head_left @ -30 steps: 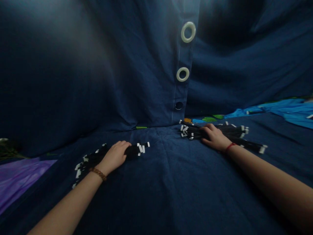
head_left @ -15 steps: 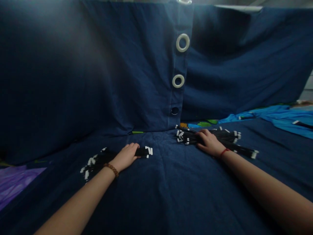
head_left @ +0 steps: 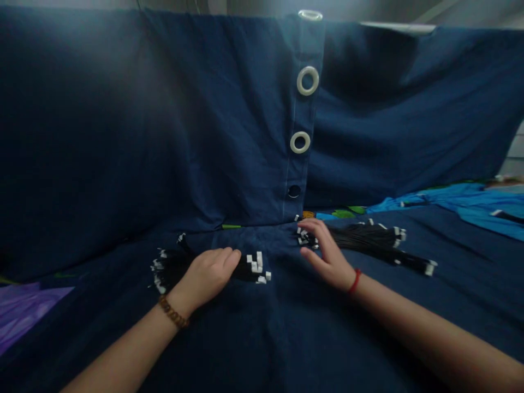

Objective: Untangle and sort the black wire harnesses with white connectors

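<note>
Black cables with white connectors at both ends lie in two bundles on dark blue cloth. My left hand [head_left: 210, 275], with a brown beaded bracelet at the wrist, is wrapped over the left cable bundle [head_left: 245, 270]; white ends stick out on both sides of it. My right hand [head_left: 327, 256], with a red cord at the wrist, has thumb and fingers apart at the left end of the right cable bundle [head_left: 360, 239]. Some white ends show between its thumb and fingers, and nothing is gripped.
Blue cloth [head_left: 229, 125] with pale rings [head_left: 308, 81] rises behind the bundles. Purple fabric [head_left: 28, 311] lies at the left edge. Bright blue fabric [head_left: 462, 199] lies at the right, with another black cable [head_left: 510, 216] on it.
My right hand has let go of the right bundle's middle, opened and moved left and nearer. The left bundle has shifted slightly right under my left hand, with its cables lying more level.
</note>
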Demonstrator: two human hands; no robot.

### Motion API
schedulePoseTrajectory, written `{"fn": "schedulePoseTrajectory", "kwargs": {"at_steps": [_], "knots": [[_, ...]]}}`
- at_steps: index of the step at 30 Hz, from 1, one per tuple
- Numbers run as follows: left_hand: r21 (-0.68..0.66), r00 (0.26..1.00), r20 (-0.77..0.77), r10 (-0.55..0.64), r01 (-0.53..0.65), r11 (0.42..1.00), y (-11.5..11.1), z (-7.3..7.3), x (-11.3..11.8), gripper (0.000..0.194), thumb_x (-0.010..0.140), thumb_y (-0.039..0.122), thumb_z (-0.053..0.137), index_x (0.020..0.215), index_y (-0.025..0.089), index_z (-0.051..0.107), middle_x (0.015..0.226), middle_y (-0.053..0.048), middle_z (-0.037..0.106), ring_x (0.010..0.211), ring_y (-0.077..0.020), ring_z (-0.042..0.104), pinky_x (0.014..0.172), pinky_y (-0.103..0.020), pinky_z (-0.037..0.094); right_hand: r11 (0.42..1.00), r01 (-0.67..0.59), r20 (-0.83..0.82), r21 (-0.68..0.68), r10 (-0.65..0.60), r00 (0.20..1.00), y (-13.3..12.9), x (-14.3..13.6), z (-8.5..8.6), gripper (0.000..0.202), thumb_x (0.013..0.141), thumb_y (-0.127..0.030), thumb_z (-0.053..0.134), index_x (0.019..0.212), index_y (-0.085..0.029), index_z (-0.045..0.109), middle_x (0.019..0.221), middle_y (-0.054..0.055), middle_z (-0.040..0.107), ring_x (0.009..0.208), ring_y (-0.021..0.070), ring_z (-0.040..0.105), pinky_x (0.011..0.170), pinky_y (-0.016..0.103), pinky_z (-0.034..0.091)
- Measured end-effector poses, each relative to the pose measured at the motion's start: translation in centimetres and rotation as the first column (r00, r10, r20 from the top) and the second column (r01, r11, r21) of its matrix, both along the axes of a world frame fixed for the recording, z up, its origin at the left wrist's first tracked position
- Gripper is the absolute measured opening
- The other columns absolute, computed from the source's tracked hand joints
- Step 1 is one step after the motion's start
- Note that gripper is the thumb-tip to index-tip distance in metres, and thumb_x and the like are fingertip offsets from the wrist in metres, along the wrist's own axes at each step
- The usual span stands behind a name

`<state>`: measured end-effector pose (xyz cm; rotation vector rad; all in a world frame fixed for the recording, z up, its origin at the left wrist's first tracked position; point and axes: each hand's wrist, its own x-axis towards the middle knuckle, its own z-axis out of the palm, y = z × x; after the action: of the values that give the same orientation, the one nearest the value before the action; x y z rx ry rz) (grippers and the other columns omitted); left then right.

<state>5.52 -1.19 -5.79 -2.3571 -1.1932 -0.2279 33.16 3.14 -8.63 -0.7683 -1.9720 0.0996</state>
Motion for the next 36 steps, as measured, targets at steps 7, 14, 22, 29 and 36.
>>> {"fn": "schedulePoseTrajectory", "kwargs": {"at_steps": [7,14,22,29,36], "knots": [[0.280,0.994,0.011,-0.112,0.104,0.954,-4.1,1.4,3.5,0.022,0.082,0.012,0.033,0.097,0.010,0.048,0.077,-0.010,0.060,0.066,-0.0216,0.059,0.056,-0.034,0.050,0.962,-0.268,-0.255,-0.060,0.245,0.935,-7.9,-8.8,2.9,0.036,0.092,-0.030,0.024,0.125,-0.018,0.031,0.123,0.009,0.043,0.114,0.0178,0.041,0.097,0.036,0.034],[0.184,0.997,-0.048,-0.064,0.072,0.980,-4.4,1.8,4.3,0.017,0.084,0.014,0.032,0.090,0.016,0.048,0.071,-0.004,0.055,0.062,-0.0187,0.055,0.056,-0.032,0.046,0.915,-0.359,-0.335,-0.186,0.285,0.898,-7.9,-8.3,1.8,0.029,0.085,-0.031,0.043,0.111,-0.017,0.043,0.104,0.008,0.050,0.095,0.0189,0.051,0.085,0.038,0.043],[-0.004,0.992,-0.089,0.095,-0.096,0.995,-0.7,1.0,-0.2,0.017,0.082,0.010,0.035,0.089,0.019,0.048,0.077,-0.004,0.059,0.068,-0.0182,0.059,0.059,-0.029,0.044,0.732,-0.419,-0.517,-0.537,0.108,0.849,-3.7,-9.3,-1.9,0.024,0.087,-0.032,0.047,0.103,-0.014,0.051,0.084,0.002,0.056,0.060,0.0085,0.053,0.052,0.023,0.047],[-0.099,0.963,-0.071,0.258,-0.264,0.959,3.3,1.4,-7.2,0.027,0.080,0.007,0.032,0.096,0.019,0.050,0.080,-0.008,0.059,0.073,-0.0228,0.059,0.067,-0.035,0.043,0.456,-0.567,-0.622,-0.686,0.037,0.783,-1.2,-9.8,-4.3,0.028,0.087,-0.030,0.048,0.110,-0.014,0.049,0.098,0.005,0.056,0.075,0.0132,0.057,0.062,0.029,0.050],[-0.343,0.943,-0.036,0.330,-0.322,0.883,7.3,1.0,-13.4,0.031,0.074,0.031,0.054,0.101,0.016,0.055,0.096,-0.007,0.062,0.088,-0.0205,0.058,0.077,-0.034,0.043,0.382,-0.595,-0.644,-0.707,0.000,0.765,-1.2,-9.3,-4.8,0.029,0.086,-0.027,0.049,0.112,-0.015,0.048,0.101,0.006,0.054,0.077,0.0135,0.057,0.062,0.029,0.050]]}}
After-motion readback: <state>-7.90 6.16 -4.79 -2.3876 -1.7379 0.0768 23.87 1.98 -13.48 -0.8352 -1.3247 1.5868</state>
